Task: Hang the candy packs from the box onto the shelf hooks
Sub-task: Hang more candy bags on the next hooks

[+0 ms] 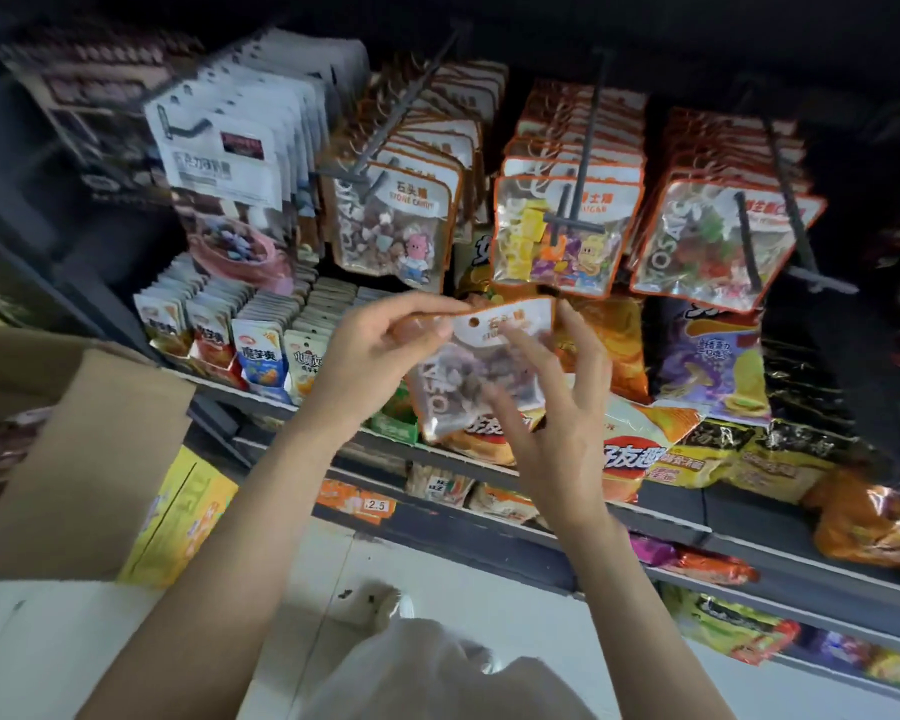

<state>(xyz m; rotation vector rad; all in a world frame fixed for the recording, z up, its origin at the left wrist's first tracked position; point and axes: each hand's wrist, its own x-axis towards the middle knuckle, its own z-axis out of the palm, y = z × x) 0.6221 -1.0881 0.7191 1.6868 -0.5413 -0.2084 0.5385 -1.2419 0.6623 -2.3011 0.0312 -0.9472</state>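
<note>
Fingers (440, 324) of left hand (365, 356): thumb and forefinger pinched on top left corner of candy pack (481, 366), the rest curled loosely. Right hand (552, 407): forefinger laid across white header card, thumb at top right corner, other fingers spread and free; whether the thumb truly presses is hard to tell from this angle.

Candy pack: clear pouch, orange-edged, brown and pale sweets inside, punched hole (473, 322) showing in header. Held in the air in front of shelves, just below hanging row, not yet on any hook. Header kept uppermost and stretched flat between both hands, probably so the hole stays open and easy to aim.

Matching packs (393, 226): same header, hanging on a dark hook (380, 148) directly above and slightly left; likely destination.

Neighbouring rows: yellow-and-purple sweets (557, 236) to the right, white-fronted packs (230, 163) to the left.

Cardboard box (100, 449): lower left, flap open, near left forearm; contents mostly out of view.

Crisp bags (707, 366): on shelf behind held pack.

Next step, by judgement: lift, line hole with hook tip, slide on.
</note>
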